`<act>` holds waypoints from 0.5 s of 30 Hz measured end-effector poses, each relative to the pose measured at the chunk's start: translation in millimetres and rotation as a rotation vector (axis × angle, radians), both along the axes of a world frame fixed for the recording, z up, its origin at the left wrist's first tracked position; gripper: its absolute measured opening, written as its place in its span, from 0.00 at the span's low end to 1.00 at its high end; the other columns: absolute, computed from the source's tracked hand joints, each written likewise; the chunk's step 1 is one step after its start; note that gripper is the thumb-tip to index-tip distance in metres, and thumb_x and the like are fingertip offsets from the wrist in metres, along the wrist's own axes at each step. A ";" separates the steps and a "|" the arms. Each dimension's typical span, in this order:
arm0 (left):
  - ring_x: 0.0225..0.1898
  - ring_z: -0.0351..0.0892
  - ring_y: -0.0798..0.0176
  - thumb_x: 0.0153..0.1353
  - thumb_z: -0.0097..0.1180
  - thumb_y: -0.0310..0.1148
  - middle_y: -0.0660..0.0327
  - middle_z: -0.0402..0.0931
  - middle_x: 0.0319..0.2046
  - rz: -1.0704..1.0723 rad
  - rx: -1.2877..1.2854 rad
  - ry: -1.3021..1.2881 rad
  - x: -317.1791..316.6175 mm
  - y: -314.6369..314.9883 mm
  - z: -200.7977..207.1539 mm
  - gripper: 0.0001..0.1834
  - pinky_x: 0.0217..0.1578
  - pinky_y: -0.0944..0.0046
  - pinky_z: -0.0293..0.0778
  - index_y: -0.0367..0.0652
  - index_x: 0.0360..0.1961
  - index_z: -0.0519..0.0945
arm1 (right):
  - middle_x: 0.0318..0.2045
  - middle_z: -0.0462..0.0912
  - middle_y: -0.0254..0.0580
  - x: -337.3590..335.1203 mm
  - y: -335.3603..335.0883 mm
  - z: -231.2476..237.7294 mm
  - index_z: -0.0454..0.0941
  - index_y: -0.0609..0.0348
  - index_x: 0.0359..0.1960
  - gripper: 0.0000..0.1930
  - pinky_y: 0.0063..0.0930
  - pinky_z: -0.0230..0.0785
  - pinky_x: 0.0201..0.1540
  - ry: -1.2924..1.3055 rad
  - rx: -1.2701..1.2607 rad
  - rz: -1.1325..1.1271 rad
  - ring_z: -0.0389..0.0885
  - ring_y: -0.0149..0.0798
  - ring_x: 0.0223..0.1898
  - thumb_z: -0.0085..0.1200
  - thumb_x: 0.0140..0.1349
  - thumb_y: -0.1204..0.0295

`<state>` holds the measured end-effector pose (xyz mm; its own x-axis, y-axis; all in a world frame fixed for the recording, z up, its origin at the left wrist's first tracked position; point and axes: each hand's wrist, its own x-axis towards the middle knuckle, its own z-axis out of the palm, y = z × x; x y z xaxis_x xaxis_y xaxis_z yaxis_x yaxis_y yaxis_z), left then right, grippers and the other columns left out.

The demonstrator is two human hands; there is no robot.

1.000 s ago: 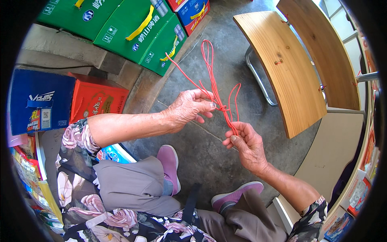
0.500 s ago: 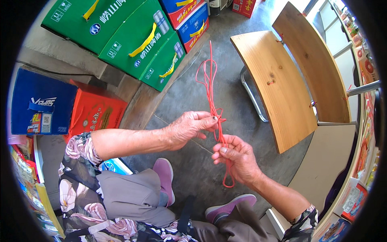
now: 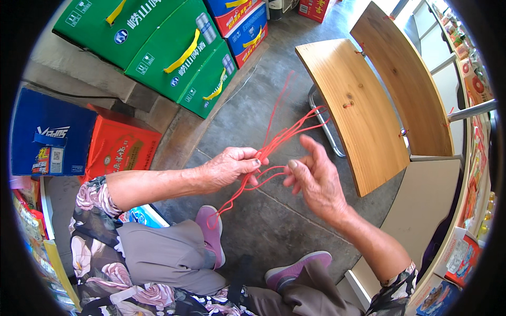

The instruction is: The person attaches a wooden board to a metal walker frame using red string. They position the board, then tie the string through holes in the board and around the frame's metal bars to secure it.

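Note:
A bundle of thin red cord (image 3: 274, 142) is gathered in several long loops in front of me. My left hand (image 3: 232, 169) pinches its middle between thumb and fingers. Loops spread away up and to the right, one blurred strand points upward, and a thinner tail hangs toward my left shoe. My right hand (image 3: 316, 181) is just to the right, its index finger raised. A smaller loop of the cord runs to its thumb and curled fingers, which hold the loop's end.
Wooden boards tied with red cord, a seat (image 3: 353, 116) and a backrest (image 3: 406, 79), stand right of my hands on a metal frame. Green cartons (image 3: 158, 58) are stacked at upper left. Blue (image 3: 52, 126) and red boxes (image 3: 124, 145) lie left. Shelves of packaged goods curve along the right.
The cord bundle has swung from upright to slanting up and right. My right hand has moved off the bundle's lower part, with its index finger now raised, and a small loop stretches to it.

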<state>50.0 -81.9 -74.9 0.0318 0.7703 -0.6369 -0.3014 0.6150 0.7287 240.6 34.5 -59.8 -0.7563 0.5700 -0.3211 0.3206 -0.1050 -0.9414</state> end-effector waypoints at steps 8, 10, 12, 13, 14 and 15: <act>0.30 0.70 0.75 0.65 0.49 0.39 0.69 0.70 0.29 -0.204 -0.056 0.220 -9.8 -2.5 9.4 0.16 0.34 0.73 0.67 0.41 0.49 0.74 | 0.20 0.77 0.40 -57.2 36.8 7.4 0.67 0.72 0.52 0.22 0.25 0.68 0.24 0.001 0.379 0.197 0.76 0.27 0.20 0.50 0.64 0.65; 0.31 0.69 0.76 0.66 0.48 0.39 0.68 0.71 0.30 -0.125 -0.017 0.260 -12.9 -5.6 11.5 0.17 0.33 0.73 0.67 0.40 0.50 0.74 | 0.16 0.75 0.43 -69.4 36.4 10.3 0.74 0.70 0.40 0.18 0.31 0.68 0.27 0.104 0.437 0.229 0.77 0.33 0.20 0.49 0.64 0.62; 0.32 0.69 0.76 0.66 0.48 0.39 0.68 0.72 0.30 -0.132 0.046 0.358 -20.4 -9.2 13.5 0.17 0.33 0.73 0.66 0.39 0.50 0.75 | 0.15 0.75 0.46 -78.5 41.0 14.2 0.75 0.69 0.37 0.18 0.34 0.69 0.28 0.079 0.579 0.291 0.77 0.37 0.20 0.47 0.64 0.61; 0.32 0.69 0.76 0.66 0.48 0.39 0.68 0.73 0.30 -0.180 0.094 0.428 -25.2 -11.1 15.2 0.18 0.33 0.73 0.66 0.39 0.50 0.75 | 0.17 0.75 0.50 -84.9 46.4 15.9 0.76 0.68 0.32 0.21 0.37 0.69 0.29 0.065 0.817 0.383 0.78 0.42 0.21 0.44 0.65 0.58; 0.32 0.69 0.76 0.66 0.48 0.39 0.67 0.73 0.30 -0.234 0.134 0.513 -29.5 -13.7 16.3 0.18 0.33 0.73 0.67 0.38 0.50 0.75 | 0.21 0.77 0.56 -93.1 52.7 16.9 0.75 0.62 0.27 0.07 0.46 0.72 0.31 -0.077 0.864 0.490 0.80 0.56 0.29 0.47 0.58 0.73; 0.32 0.69 0.75 0.66 0.47 0.39 0.67 0.73 0.29 -0.232 0.153 0.529 -31.8 -17.0 17.1 0.18 0.33 0.72 0.67 0.37 0.50 0.76 | 0.21 0.78 0.53 -101.5 57.8 16.9 0.75 0.62 0.25 0.07 0.46 0.73 0.30 -0.125 0.788 0.544 0.81 0.53 0.28 0.47 0.57 0.73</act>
